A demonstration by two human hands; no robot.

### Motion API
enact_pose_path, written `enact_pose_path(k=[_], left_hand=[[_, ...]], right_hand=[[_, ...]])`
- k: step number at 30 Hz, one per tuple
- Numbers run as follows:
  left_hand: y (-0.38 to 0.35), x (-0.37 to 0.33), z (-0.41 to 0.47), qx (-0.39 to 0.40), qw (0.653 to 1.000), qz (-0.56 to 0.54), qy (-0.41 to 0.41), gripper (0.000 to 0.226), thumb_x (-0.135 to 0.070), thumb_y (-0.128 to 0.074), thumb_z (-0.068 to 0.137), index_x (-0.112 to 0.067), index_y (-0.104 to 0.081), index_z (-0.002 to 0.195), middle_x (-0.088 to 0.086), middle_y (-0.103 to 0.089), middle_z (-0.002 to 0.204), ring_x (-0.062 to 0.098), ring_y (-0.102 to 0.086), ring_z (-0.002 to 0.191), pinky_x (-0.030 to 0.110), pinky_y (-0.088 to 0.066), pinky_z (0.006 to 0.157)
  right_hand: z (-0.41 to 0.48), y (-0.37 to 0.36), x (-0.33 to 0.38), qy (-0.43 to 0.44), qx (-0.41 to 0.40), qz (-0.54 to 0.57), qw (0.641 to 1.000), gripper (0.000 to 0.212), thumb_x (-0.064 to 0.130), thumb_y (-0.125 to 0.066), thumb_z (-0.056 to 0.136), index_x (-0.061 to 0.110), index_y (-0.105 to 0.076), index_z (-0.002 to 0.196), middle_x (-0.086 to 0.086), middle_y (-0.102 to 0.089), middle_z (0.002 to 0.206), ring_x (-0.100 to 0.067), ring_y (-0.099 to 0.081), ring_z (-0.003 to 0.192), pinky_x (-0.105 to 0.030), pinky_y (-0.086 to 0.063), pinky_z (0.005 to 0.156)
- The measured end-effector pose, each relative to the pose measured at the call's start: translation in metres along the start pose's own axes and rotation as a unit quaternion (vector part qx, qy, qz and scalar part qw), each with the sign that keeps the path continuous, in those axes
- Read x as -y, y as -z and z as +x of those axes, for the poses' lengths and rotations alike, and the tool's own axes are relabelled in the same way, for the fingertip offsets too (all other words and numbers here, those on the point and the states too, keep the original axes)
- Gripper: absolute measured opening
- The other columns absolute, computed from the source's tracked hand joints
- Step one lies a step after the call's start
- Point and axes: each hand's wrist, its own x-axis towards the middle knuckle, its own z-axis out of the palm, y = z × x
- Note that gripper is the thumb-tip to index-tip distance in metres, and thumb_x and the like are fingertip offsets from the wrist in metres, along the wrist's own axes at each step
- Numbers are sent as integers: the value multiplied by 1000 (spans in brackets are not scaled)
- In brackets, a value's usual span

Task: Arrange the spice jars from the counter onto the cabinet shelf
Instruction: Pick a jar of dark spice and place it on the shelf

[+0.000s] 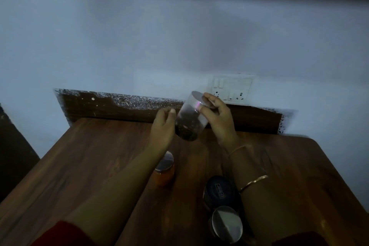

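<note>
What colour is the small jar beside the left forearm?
The small jar is orange; head view.

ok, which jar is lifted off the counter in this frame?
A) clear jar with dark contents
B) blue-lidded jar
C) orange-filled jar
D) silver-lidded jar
A: the clear jar with dark contents is tilted in the air, the left hand holding its base and the right hand its lid end; the orange jar, blue-lidded jar and silver-lidded jar stand on the counter.

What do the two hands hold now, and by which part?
A tilted clear jar: the right hand grips its lid end, the left hand its lower part.
</note>
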Motion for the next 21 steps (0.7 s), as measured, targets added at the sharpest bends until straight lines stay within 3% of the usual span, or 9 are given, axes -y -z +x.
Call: enact_pose_path(k=[4,5,8,10,13,15,17,19,21], left_hand=[[0,-50,11,20,991,-125,32,26,-42,-38,98,-21,-54,98,8,-62,107,24,-59,104,42,-50,90],[1,-61,12,34,984,-171,45,28,-44,-38,97,-22,-55,98,8,-64,109,23,-61,104,43,-52,90],[4,-92,8,109,934,-333,67,32,-46,-44,93,-18,-57,101,1,-69,92,15,-67,87,34,-59,68],[7,-107,9,139,904,-394,95,50,-53,-54,81,-13,-53,110,11,-56,102,28,-60,96,44,-55,74],[13,-126,8,219,862,-442,116,73,-56,-59,72,-12,-46,128,23,-51,119,48,-55,112,58,-44,92],[17,-135,7,277,826,-478,108,77,-53,-60,69,-15,-44,134,28,-48,127,52,-51,115,61,-44,92],[21,-141,6,325,799,-498,91,82,-46,-69,66,-16,-42,137,32,-45,131,53,-51,115,60,-46,91],[24,-148,7,352,794,-491,69,95,-39,-82,55,-13,-42,137,34,-46,133,53,-51,115,57,-50,88],[25,-155,6,342,804,-483,46,95,-35,-86,48,-11,-47,131,31,-50,131,51,-51,117,55,-52,85]], right_hand=[[10,1,61,60,24,128,990,37,27,-65,75,24,-63,112,11,-63,112,-2,-60,102,-17,-51,78],[11,1,74,74,30,147,986,35,30,-65,72,26,-63,107,10,-64,110,-4,-60,100,-19,-50,76],[15,2,109,114,42,195,973,29,26,-60,76,27,-62,104,2,-60,109,-17,-57,100,-28,-49,75],[17,3,129,135,65,228,962,31,18,-53,80,24,-57,110,-6,-56,110,-22,-55,98,-31,-49,75],[18,4,158,166,98,261,946,36,16,-49,81,20,-51,117,-6,-58,103,-16,-59,88,-27,-52,70],[19,6,172,180,111,275,938,38,19,-49,79,19,-51,117,-4,-58,103,-15,-61,88,-26,-53,69],[22,10,183,185,125,296,929,37,20,-47,79,19,-52,116,-7,-56,109,-25,-58,98,-29,-53,74],[24,14,191,179,140,319,920,37,19,-42,81,18,-50,118,-12,-52,116,-34,-53,107,-34,-51,81],[25,18,195,160,138,333,919,43,22,-40,83,15,-48,124,-10,-54,118,-30,-57,108,-35,-52,82]])
